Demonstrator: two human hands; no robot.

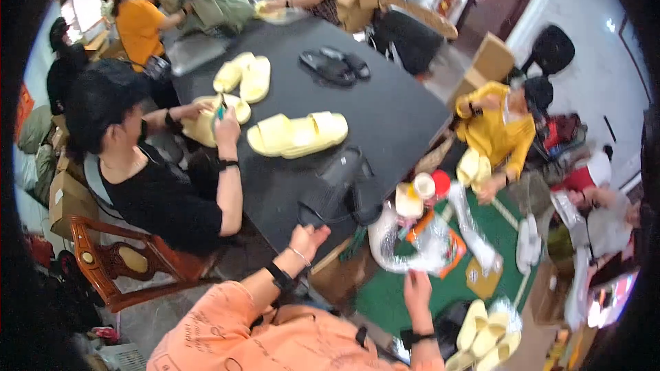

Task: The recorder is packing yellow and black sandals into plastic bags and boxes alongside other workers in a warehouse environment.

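Observation:
My left hand [307, 241] is at the near edge of the black table [397, 115], fingers extended and apparently empty. Just beyond it lies a pair of black sandals [347, 189], blurred against the dark top. My right hand [417, 290] is over the green surface to the right, its fingers drawn together at the near edge of a clear plastic bag [388, 244]. An orange-edged packet [450, 253] shows beside that bag. Farther in on the table sit pale yellow slides [297, 135], side by side.
A person in black [165, 185] at the left handles yellow slides and a green-handled tool [221, 110]. Another in yellow [498, 130] sits at the right with slides. More yellow slides [489, 333] lie near my right forearm. A wooden chair [130, 261] stands at left.

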